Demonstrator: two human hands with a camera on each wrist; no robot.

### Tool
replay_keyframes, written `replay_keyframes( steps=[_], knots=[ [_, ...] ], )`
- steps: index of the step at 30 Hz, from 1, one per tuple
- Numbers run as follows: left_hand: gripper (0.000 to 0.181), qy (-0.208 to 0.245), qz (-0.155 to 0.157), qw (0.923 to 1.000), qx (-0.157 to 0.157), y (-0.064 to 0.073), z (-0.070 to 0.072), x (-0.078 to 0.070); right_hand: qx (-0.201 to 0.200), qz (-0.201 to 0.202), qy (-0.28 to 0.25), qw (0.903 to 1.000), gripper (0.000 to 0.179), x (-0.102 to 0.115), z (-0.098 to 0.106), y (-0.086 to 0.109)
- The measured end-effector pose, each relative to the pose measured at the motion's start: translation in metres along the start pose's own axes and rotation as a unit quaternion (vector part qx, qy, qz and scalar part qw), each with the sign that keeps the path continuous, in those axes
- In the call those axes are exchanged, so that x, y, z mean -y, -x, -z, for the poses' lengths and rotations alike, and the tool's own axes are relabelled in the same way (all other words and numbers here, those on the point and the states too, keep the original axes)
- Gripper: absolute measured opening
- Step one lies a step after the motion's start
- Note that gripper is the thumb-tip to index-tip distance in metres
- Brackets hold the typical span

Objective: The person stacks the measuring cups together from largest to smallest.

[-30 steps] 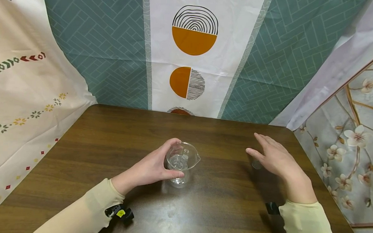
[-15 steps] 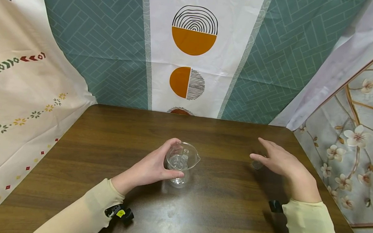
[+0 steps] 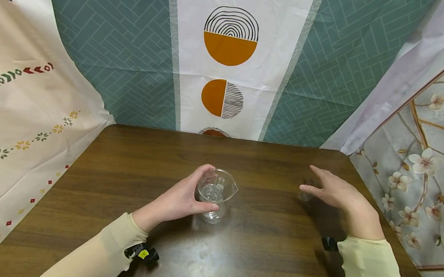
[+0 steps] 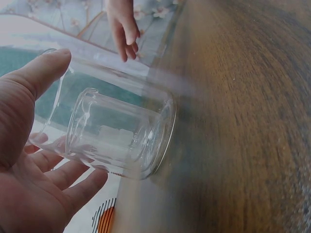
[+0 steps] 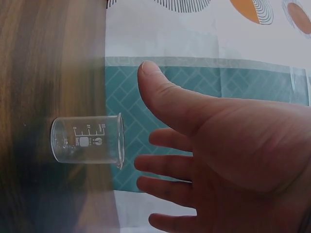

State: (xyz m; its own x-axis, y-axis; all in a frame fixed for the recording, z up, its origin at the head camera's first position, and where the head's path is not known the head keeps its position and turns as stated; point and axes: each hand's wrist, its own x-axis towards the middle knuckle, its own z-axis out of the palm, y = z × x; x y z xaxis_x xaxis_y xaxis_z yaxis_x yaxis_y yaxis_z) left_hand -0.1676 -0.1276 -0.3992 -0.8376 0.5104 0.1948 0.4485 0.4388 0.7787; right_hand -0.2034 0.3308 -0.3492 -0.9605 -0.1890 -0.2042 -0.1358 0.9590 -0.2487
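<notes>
My left hand holds a large glass beaker by its side, thumb on the near side and fingers round the far side. The beaker stands upright on the table, its spout facing right. Nested inside it is a smaller glass beaker, seen clearly in the left wrist view. My right hand hovers over the right part of the table with fingers extended and nothing in it. Just beyond its fingertips, a small beaker with white graduation marks stands upright; in the head view the hand partly covers it.
The brown wooden table reaches back to a teal and white patterned cloth. A cream cloth hangs along the left edge and a floral one along the right.
My right hand has shifted a little to the right and back toward me, uncovering more of the small beaker. The left hand and large beaker have stayed in place.
</notes>
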Motion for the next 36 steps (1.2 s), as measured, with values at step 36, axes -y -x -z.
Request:
replay_keyframes(
  steps=[36],
  knots=[
    [0.096, 0.004, -0.003, 1.0, 0.002, -0.001, 0.0, 0.001, 0.016, 0.037, 0.002, 0.9992, 0.084, -0.023, -0.006, -0.005]
  ],
)
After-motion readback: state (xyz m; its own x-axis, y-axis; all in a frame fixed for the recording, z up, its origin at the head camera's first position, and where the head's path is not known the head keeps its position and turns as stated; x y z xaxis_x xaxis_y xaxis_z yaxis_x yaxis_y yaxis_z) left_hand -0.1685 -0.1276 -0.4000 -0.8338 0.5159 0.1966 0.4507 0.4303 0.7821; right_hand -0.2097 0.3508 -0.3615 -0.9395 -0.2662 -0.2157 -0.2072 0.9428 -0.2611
